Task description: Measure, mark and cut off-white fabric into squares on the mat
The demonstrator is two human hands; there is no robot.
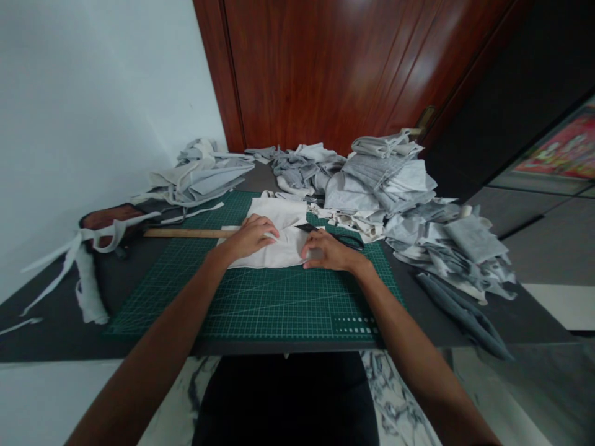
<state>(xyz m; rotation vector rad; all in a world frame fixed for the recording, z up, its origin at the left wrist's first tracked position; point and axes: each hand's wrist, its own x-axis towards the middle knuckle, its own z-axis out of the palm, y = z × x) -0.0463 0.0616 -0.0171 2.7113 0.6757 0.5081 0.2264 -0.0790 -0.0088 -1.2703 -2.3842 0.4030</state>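
Note:
A piece of cream fabric (283, 214) lies on the green cutting mat (279, 303), creased between my hands. My left hand (255, 236) rests on its left part, with the thumb and fingers closed on a small raised fold. At the right edge, my right hand (325, 249) curves its fingers and thumb around the fabric's border; the exact contact is partly hidden. Black scissors (349, 240) lie just beyond the right hand, their blade pointing left over the fabric. A wooden ruler (186, 233) reaches in from the left, its right end by my left hand and the fabric.
Grey fabric piles (376, 179) stand at the back right, with loose grey scraps (465, 241) beside them. Another fabric heap (199, 176) is at the back left. Cream offcuts (353, 222) border the mat. A dark grey rolled piece (465, 313) overhangs the table's front right edge.

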